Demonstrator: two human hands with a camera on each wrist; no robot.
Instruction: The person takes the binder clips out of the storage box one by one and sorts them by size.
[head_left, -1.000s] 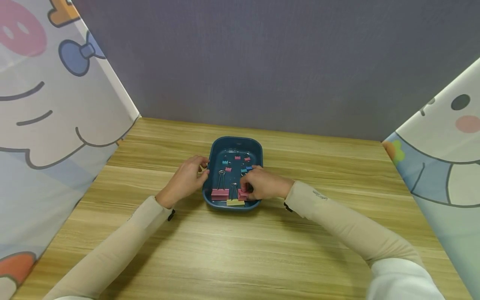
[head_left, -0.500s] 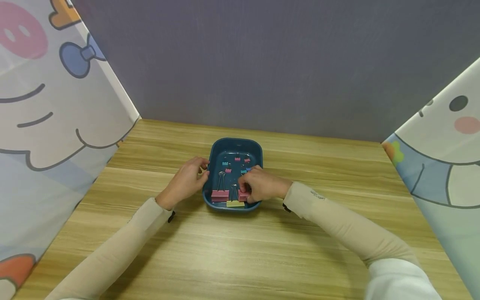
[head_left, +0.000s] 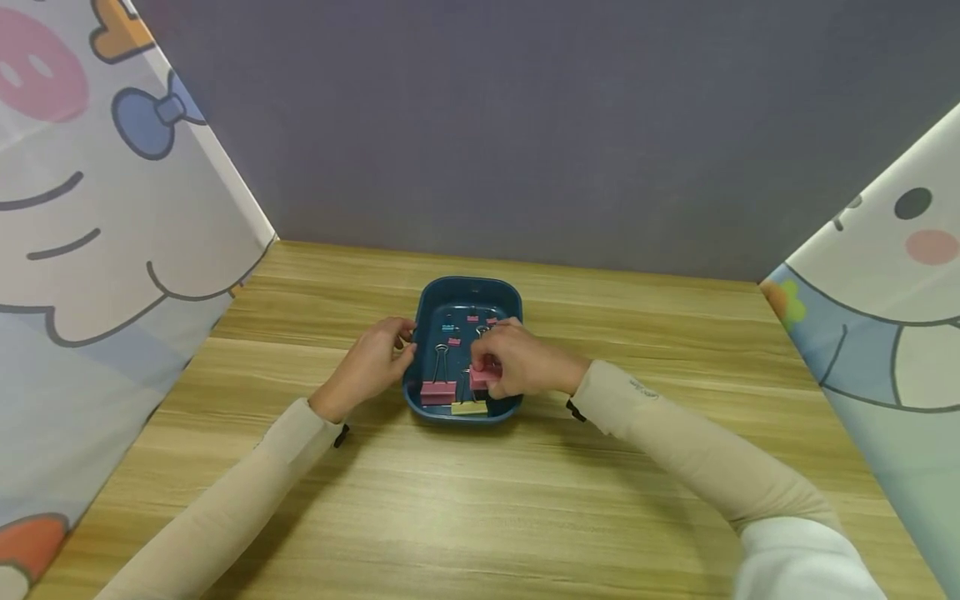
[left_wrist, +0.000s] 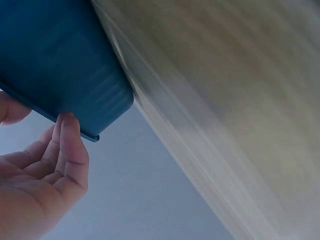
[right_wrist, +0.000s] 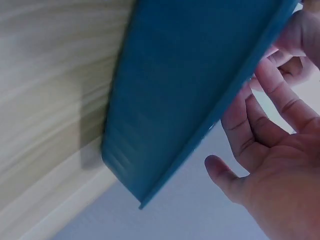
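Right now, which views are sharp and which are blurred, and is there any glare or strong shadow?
Head view: sharp and evenly lit, with soft shadows under the sleeves on the table and no glare. Left wrist view: the table is smeared, the blue tray soft. Right wrist view: the wood is streaked, while the tray and right hand are clearer.

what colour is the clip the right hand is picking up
Pink. The right hand pinches a pink binder clip over the blue tray; the head view shows it best.
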